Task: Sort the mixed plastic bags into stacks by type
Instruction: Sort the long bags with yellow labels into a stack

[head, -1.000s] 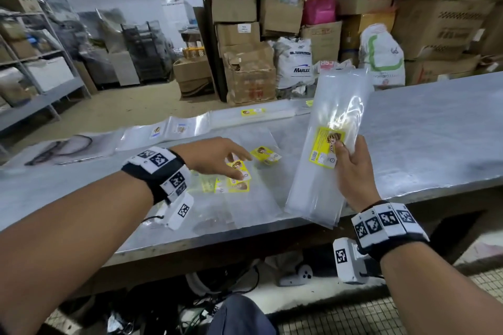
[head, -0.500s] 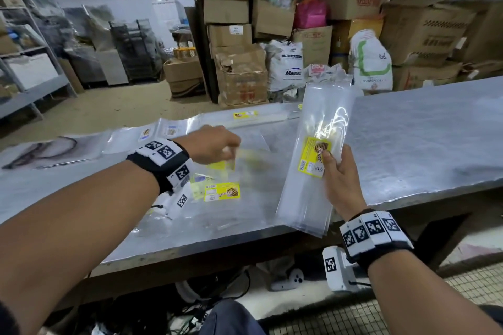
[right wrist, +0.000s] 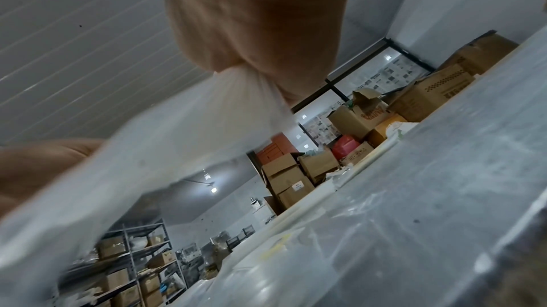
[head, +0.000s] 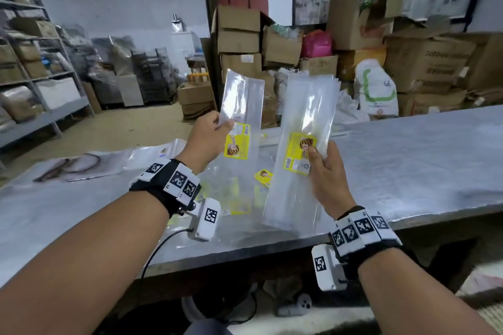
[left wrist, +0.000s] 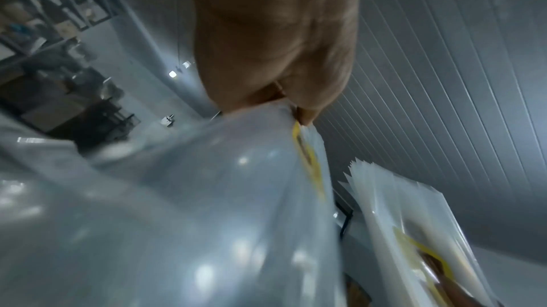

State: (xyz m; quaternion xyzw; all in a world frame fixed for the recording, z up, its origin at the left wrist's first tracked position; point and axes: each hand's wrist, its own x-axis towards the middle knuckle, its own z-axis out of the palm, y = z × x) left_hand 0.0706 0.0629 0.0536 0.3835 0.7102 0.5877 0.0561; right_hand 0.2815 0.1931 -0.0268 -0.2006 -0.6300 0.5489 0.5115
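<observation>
left grip [head: 208, 135] pinching single clear bag [head: 243, 106] upright above bench [head: 408, 160] | right grip [head: 326, 174] clamping stack of matching yellow-labelled bags [head: 302, 149] just beside | loose bags [head: 239, 198] lying below

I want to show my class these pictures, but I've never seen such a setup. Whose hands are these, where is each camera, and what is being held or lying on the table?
No machine here: a person sorts plastic bags with bare hands. The head view looks down from a head camera; the other two come from cameras strapped to each wrist. The left hand pinches a single bag with a yellow label. The right hand holds a stack of bags. More loose bags lie on the metal table. Cardboard boxes are piled behind.
</observation>
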